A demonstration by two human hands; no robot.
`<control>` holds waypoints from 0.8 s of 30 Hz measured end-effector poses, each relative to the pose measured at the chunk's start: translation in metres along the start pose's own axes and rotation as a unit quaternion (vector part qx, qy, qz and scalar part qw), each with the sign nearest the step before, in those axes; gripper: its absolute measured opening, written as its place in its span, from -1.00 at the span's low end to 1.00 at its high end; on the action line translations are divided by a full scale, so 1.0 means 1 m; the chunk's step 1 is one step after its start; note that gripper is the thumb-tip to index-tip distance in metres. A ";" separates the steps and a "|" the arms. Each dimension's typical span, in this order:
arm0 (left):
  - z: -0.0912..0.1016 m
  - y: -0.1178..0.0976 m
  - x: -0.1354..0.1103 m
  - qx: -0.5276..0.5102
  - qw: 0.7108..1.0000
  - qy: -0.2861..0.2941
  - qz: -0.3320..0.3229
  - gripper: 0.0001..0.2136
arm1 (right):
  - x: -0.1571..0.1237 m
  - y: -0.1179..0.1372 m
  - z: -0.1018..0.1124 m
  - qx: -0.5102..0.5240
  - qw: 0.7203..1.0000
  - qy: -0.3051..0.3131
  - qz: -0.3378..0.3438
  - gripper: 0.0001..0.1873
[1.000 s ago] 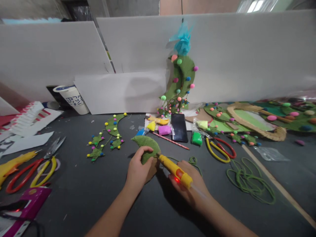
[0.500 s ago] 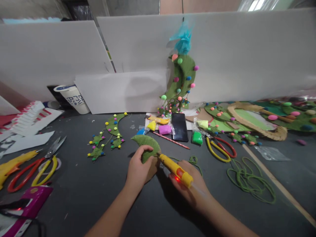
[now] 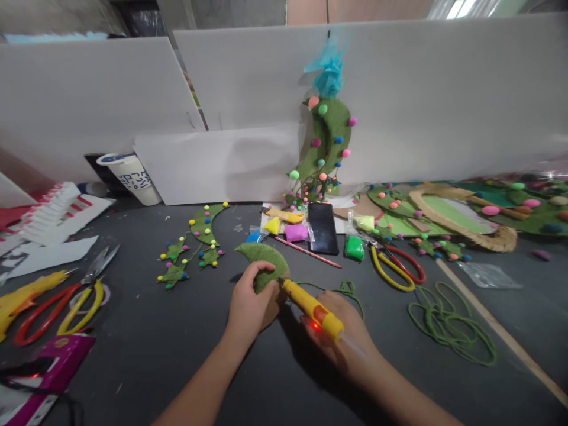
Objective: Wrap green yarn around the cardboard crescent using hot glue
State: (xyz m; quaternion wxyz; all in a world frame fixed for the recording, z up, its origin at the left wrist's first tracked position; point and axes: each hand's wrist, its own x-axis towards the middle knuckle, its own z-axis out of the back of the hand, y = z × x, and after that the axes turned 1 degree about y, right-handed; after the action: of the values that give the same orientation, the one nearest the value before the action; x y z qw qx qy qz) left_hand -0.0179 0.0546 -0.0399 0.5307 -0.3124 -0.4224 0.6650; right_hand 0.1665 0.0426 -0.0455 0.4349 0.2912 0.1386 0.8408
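Note:
My left hand is closed on a green felt crescent, thumb on top, holding it against the dark table. My right hand grips a yellow pen-shaped glue gun with a red light lit on it. Its tip touches the lower right edge of the crescent, beside my left thumb. A green cord lies just behind the tool.
A finished crescent with pompoms and stars lies to the left. Scissors and a yellow glue gun sit far left, more scissors, a phone, clay bags, coiled green cord and a wooden stick to the right. White boards stand behind.
The glue tool's tip has slid slightly down and left along the crescent's edge. Both hands have otherwise stayed in place.

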 end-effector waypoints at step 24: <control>-0.001 0.000 0.001 -0.016 1.000 0.003 0.016 -0.80 | -0.002 -0.001 0.001 -0.001 1.000 -0.008 0.007 -0.71</control>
State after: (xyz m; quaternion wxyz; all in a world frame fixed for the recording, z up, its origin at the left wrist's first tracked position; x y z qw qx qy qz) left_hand -0.0175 0.0557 -0.0399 0.5162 -0.3291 -0.4266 0.6657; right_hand 0.1681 0.0418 -0.0460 0.4306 0.2983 0.1325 0.8415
